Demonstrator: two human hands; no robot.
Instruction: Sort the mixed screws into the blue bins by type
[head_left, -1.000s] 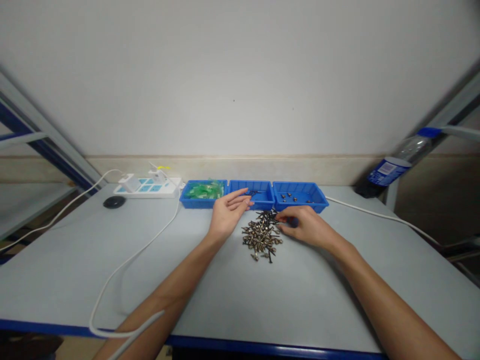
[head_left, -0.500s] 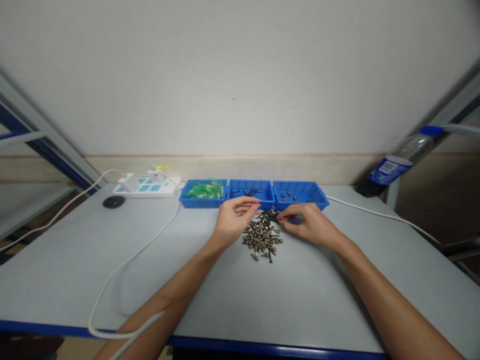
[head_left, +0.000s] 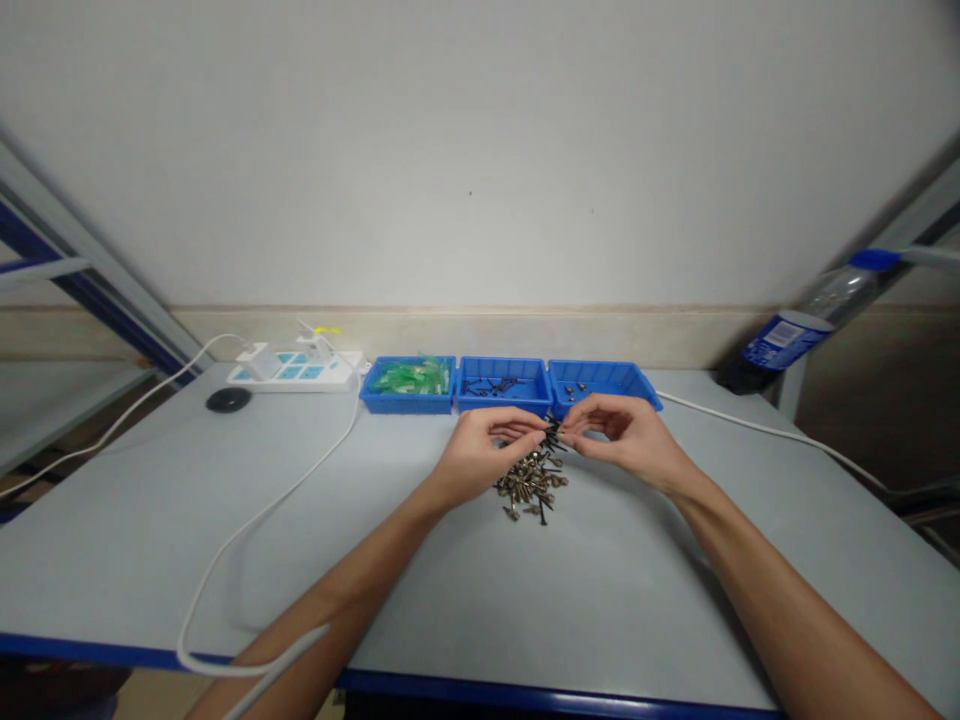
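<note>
A heap of small screws, brassy ones at the front and black ones behind, lies on the grey table. Over its back part my left hand pinches thumb and forefinger on one end of what looks like a small dark screw. From the other side my right hand closes its fingertips on the same small piece. The two hands nearly touch, and fingers cover part of the heap. Just behind them stand a middle blue bin with dark screws and a right blue bin with several small brassy pieces.
A left blue bin is filled with green plastic pieces. Further left are a white power strip with plugs and a black disc. A white cable crosses the table and my left forearm. A bottle leans at the right.
My left hand has moved right and its fingertips have closed at the right hand's fingertips. My right hand has lifted slightly from the black screws, with a small piece between the hands.
</note>
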